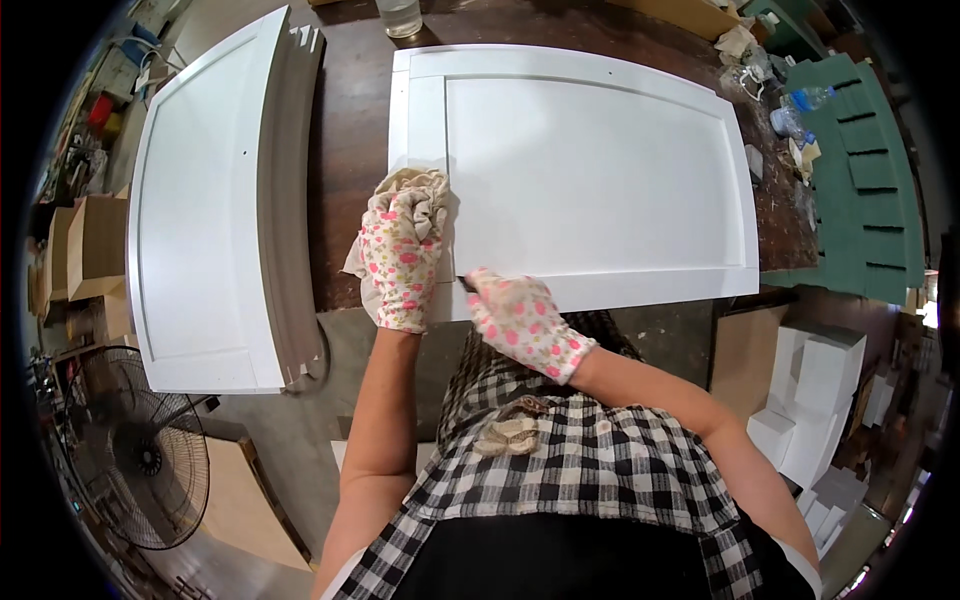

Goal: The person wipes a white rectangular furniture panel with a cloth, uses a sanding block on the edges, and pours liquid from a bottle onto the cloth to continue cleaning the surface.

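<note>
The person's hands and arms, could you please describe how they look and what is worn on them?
Both the left hand and the right hand wear pale fabric gloves printed with pink flowers and small green specks, ending in knit cuffs at the wrists. The forearms are bare below the short sleeves of a black-and-white checked top.

A single head-worn fisheye view looks steeply down from above the person's chest onto a dark workbench [350,130], close over a white cabinet door panel [590,170]. Straight edges bow near the rim, and the picture's corners are black.
</note>
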Motion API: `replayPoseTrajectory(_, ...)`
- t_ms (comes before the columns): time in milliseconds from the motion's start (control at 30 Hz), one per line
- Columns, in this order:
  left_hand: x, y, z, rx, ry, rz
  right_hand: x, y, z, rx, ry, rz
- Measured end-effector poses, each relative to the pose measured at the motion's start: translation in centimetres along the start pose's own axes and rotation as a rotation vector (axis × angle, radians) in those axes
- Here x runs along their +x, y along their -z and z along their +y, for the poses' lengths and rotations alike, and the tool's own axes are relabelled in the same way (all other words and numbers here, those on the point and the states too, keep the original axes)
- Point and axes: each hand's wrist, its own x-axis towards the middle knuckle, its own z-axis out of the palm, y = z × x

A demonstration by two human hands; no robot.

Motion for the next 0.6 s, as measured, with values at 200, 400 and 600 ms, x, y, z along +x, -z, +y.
replayPoseTrajectory(200, -0.3, -0.2, -0.6, 0.004, -0.011, 0.046, -0.2, 0.6, -0.7, 0.035, -0.079, 0.087)
replayPoseTrajectory(400, -0.2, -0.6, -1.0, -0.014, -0.043, 0.042, -0.8, 1.0, 0.2, 0.005, -0.053, 0.126)
replayPoseTrajectory(600, 0.1, 0.2, -0.2, -0.026, -0.062, 0.022, -6.1, 6.1, 7.4, -0.203, -0.2, 0.395)
